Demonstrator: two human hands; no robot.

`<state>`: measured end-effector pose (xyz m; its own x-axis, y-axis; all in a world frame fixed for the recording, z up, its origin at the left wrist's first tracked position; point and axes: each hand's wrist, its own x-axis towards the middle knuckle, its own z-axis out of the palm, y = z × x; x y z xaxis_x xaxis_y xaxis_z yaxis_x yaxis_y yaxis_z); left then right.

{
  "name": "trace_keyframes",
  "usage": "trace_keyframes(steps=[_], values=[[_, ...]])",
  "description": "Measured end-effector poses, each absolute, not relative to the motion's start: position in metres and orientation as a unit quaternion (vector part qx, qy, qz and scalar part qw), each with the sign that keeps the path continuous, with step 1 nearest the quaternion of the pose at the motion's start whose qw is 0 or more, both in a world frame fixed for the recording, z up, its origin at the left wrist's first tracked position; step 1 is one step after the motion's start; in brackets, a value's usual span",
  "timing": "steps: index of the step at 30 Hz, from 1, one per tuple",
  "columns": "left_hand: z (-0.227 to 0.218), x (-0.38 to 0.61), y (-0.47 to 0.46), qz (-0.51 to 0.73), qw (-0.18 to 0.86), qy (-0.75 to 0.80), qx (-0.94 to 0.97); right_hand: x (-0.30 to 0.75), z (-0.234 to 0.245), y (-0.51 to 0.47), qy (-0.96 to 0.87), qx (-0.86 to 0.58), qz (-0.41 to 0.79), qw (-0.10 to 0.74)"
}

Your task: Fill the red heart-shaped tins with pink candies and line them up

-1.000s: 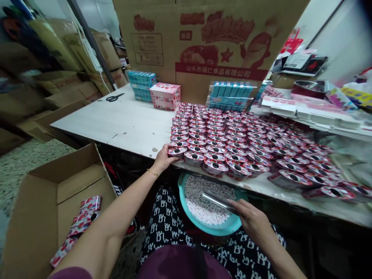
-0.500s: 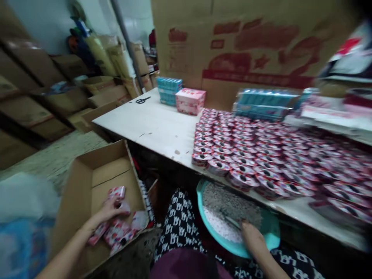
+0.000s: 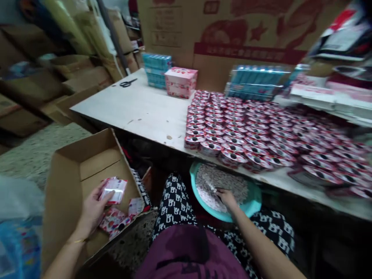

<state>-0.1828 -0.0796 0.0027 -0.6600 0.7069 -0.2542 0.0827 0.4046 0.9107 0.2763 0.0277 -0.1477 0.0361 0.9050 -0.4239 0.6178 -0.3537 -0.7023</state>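
Note:
My left hand (image 3: pixel 92 209) is inside an open cardboard box (image 3: pixel 62 170) on the floor at my left, closed on a small pink and white packet (image 3: pixel 114 190). More such packets (image 3: pixel 116 221) lie on the box bottom beneath it. My right hand (image 3: pixel 227 197) reaches into a teal basin (image 3: pixel 254 204) of small white and pink candies (image 3: pixel 232 186) on my lap, fingers curled among them; a thin metal tool seems to be in its grip, but it is blurred. Rows of round red and white cups (image 3: pixel 232 131) cover the table's near right part.
The white table (image 3: pixel 139 108) carries scissors (image 3: pixel 128 82), stacked blue packs (image 3: pixel 157 69), a pink box (image 3: pixel 180 82) and wrapped blue packs (image 3: pixel 255 81). A large printed carton (image 3: pixel 232 31) stands behind. Cardboard boxes (image 3: pixel 72 73) crowd the left. A plastic bag (image 3: pixel 17 228) lies at lower left.
My left hand left the cups at the table edge, went down into the floor box and lifted a packet. My right hand sank into the candies in the basin. The view swung left.

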Motion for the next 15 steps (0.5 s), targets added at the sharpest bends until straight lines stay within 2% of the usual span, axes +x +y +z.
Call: trace_keyframes(steps=[2,4,8,11,15], values=[[0.027,-0.149,-0.064,0.547,0.391,0.696,0.253,0.286,-0.142,0.026,-0.523,-0.697,0.454,0.186],[0.04,-0.109,-0.046,0.559,0.48,0.631,0.246,0.294,-0.133,0.023,-0.507,-0.691,0.475,0.202],[0.022,-0.025,-0.009,0.467,0.655,0.535,0.258,0.314,-0.105,0.016,-0.493,-0.674,0.499,0.233],[-0.013,0.03,0.015,0.408,0.634,0.522,0.398,0.331,-0.077,0.012,-0.5,-0.666,0.5,0.238],[-0.049,0.083,0.035,0.32,0.494,0.53,0.611,0.347,-0.028,0.012,-0.592,-0.664,0.417,0.186]])
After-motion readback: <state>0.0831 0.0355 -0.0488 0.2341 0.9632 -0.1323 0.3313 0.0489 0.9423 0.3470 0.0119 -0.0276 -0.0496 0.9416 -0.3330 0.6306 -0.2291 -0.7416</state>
